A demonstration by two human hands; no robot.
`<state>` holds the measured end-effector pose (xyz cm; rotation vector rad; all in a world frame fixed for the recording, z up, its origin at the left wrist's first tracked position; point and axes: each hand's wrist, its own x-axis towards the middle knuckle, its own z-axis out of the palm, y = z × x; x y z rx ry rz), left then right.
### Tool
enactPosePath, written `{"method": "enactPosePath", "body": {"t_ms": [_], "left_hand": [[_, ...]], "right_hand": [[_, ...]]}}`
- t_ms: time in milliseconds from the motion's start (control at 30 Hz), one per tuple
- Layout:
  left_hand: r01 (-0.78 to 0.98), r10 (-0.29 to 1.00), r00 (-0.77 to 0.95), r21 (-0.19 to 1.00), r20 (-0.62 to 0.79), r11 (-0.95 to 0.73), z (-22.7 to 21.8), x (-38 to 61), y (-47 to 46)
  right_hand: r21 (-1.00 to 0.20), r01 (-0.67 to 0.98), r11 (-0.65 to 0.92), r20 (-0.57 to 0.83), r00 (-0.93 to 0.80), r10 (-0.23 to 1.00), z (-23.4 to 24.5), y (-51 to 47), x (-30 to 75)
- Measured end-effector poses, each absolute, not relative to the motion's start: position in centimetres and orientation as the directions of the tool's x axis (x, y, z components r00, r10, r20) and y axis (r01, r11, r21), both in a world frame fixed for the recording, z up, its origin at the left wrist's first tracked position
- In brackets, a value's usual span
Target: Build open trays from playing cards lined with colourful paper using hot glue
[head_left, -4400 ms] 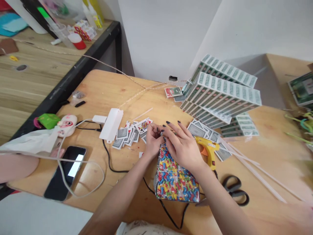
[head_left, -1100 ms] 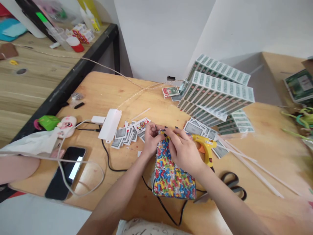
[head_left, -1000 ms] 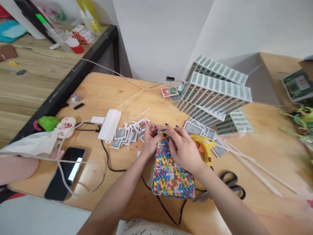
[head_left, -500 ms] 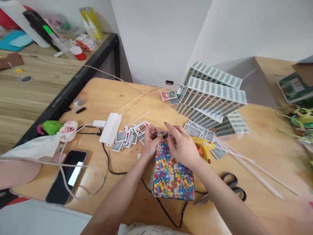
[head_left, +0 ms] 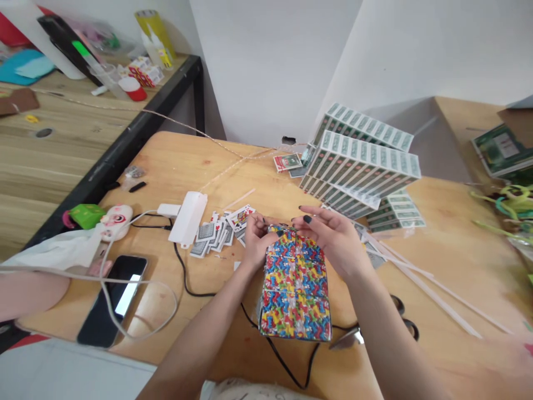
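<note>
A box wrapped in bright multicoloured paper (head_left: 296, 291) stands on the wooden table (head_left: 175, 161) in front of me. My left hand (head_left: 257, 240) grips the box's top left corner, fingers curled on it. My right hand (head_left: 335, 240) hovers just right of the box's top, fingers apart and slightly curled, holding nothing. Small playing cards (head_left: 220, 230) lie scattered left of my left hand.
Stacked sheets of green card backs (head_left: 360, 164) sit behind. Clear glue sticks (head_left: 428, 283) and black scissors (head_left: 406, 322) lie at the right, partly behind my right arm. A white charger (head_left: 188, 218), cables and a phone (head_left: 112, 297) lie at the left. Another person's arm (head_left: 29, 289) rests at the far left.
My right hand has lifted off the top of the box and moved right, opening up. It now hides the yellow glue gun. My left hand stays on the box's corner.
</note>
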<state>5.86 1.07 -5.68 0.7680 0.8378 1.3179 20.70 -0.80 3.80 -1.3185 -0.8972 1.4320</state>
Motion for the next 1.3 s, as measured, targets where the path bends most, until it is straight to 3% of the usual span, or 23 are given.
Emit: {"method": "enactPosePath", "body": {"t_ms": [67, 200, 433, 633, 1033, 1300], "left_hand": [[-0.486, 0.994, 0.051, 0.868, -0.093, 0.106, -5.6, 5.9, 1.1], [-0.473, 0.992, 0.029, 0.873, -0.125, 0.124, -5.6, 5.9, 1.1], [-0.474, 0.989, 0.035, 0.869, -0.141, 0.141, -5.6, 5.8, 1.1], [-0.470, 0.990, 0.036, 0.872, -0.139, 0.139, -5.3, 5.8, 1.1], [-0.470, 0.990, 0.035, 0.872, -0.135, 0.135, -5.1, 5.8, 1.0], [-0.482, 0.991, 0.052, 0.866, -0.123, 0.133, -5.2, 5.8, 1.0]], "right_hand": [[-0.895, -0.278, -0.350, -0.356, -0.031, 0.934, 3.7, -0.8, 20.9], [-0.823, -0.352, -0.446, -0.427, -0.135, 0.894, 3.9, -0.8, 21.3], [-0.790, -0.452, -0.414, -0.432, -0.068, 0.899, 4.0, -0.6, 21.2], [-0.874, -0.348, -0.339, -0.376, 0.042, 0.926, 3.7, -0.4, 21.3], [-0.927, -0.261, -0.268, -0.319, 0.177, 0.931, 3.8, -0.2, 21.4], [-0.987, 0.066, -0.145, -0.123, 0.264, 0.957, 4.6, 0.7, 20.7]]}}
